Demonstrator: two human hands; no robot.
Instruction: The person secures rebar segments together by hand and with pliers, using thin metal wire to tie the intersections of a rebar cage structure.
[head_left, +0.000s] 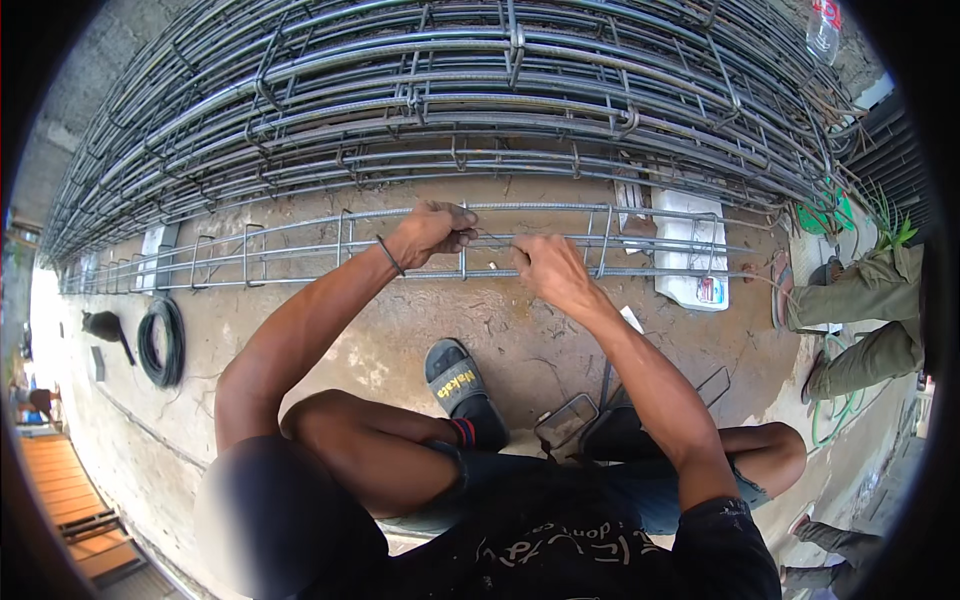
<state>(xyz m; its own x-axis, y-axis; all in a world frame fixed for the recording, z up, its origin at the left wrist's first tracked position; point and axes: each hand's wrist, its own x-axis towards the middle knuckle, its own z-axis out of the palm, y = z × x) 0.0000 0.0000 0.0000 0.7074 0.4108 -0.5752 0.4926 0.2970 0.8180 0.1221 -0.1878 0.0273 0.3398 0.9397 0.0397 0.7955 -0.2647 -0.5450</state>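
Your left hand (432, 232) has its fingers curled tight around the top bar of the rebar cage (300, 250), right by a stirrup (463, 248). Your right hand (548, 268) pinches thin tie wire (496, 240) between both sets of fingertips.

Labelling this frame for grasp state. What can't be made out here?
Head view only:
- Thin wire between left hand and right hand: too thin to follow; its ends vanish under the fingers.
- Right hand's grip: seen from the back, fingertips hidden.
- Rebar cage: far left end shrinks and bends into the fisheye rim.
- Bystander's legs: cut off by the right edge.
- Bottle: cropped at the top edge.
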